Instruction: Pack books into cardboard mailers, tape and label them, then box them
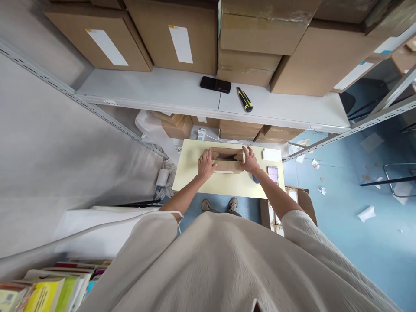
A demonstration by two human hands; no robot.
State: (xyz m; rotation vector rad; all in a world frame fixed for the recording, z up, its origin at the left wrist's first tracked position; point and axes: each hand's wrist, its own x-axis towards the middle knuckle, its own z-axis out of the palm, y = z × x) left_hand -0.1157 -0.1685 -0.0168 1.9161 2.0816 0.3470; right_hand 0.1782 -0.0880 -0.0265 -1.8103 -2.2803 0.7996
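Observation:
A small cardboard box sits on the pale yellow table, its top flaps parted to show a dark inside. My left hand grips its left end, thumb on the near side and fingers at the far corner. At the other end my right hand holds the box in the same way. A white label shows low on the box's near face. What lies inside is too dark to make out. Beneath my right wrist a round blue thing is partly hidden.
Right of the box lie a white card and a phone with a lit screen. The shelf above holds large cartons, a black phone and a yellow box cutter. An open carton stands right of the table.

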